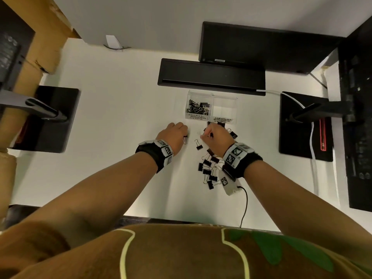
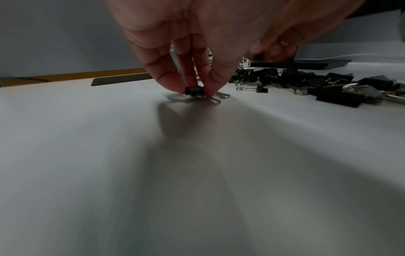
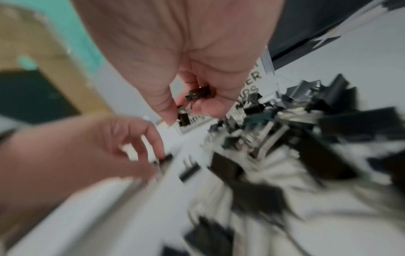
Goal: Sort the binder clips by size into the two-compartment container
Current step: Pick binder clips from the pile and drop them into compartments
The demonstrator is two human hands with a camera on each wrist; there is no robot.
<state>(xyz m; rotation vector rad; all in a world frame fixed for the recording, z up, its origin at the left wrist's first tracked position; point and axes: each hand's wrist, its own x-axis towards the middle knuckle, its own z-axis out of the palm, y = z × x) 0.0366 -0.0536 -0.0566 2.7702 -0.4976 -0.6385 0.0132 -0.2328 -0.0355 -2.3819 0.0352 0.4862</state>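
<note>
Already the container's [image 1: 211,117] left compartment holds small clips [image 1: 198,107]; right looks empty.

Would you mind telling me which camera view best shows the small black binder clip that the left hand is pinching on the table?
The left wrist view: the small black binder clip sits sharp between the left hand's fingertips. The head view shows only a sliver beside the hand; the right wrist view shows it blurred.

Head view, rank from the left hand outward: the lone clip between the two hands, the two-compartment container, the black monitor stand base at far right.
1. Lone clip: just right of the left hand, on the table between the two hands.
2. Two-compartment container: beyond the hand and to its right.
3. Black stand base: far right edge of the table, past the right hand.
</note>
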